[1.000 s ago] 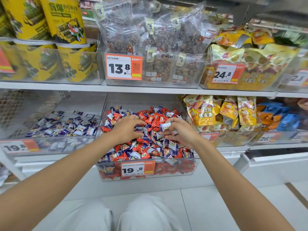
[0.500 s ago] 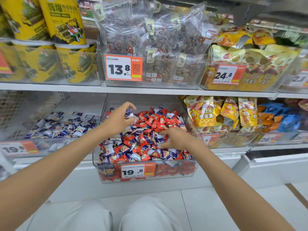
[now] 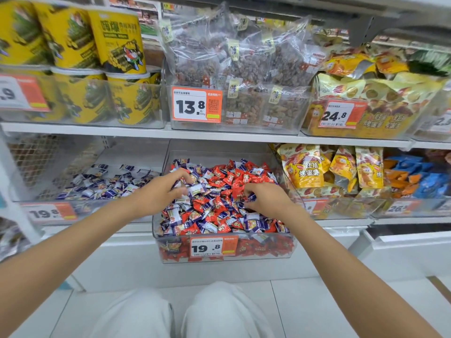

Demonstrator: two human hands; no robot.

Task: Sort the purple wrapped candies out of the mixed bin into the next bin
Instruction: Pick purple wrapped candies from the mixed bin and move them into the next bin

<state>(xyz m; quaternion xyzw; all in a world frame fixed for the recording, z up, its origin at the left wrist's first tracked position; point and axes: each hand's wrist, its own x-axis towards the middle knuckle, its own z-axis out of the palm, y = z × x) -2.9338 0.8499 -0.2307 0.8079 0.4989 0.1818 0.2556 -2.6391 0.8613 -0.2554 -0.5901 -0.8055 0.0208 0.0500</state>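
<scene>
Two hands apart in the clear plastic mixed bin (image 3: 214, 154): right hand (image 3: 267, 200) pinches a purple wrapped candy (image 3: 252, 197), left hand (image 3: 159, 194) blurred, grip unclear.

1. Place: I log this as a shop, in a snack aisle.
2. Landmark: clear mixed bin (image 3: 158, 240) of wrapped candies, with a price tag (image 3: 213, 246) reading "19.8" on its front.
3. Above the bin: white shelf (image 3: 97, 129) and bagged snacks (image 3: 219, 59) behind a "13.8" tag (image 3: 196, 107).
4. Above-left of the bin: yellow canisters (image 3: 117, 45).
5. Right of the bin: yellow pouches (image 3: 302, 167), also priced.

Yellow canisters (image 3: 117, 37) — bagged snacks (image 3: 302, 167)
</scene>
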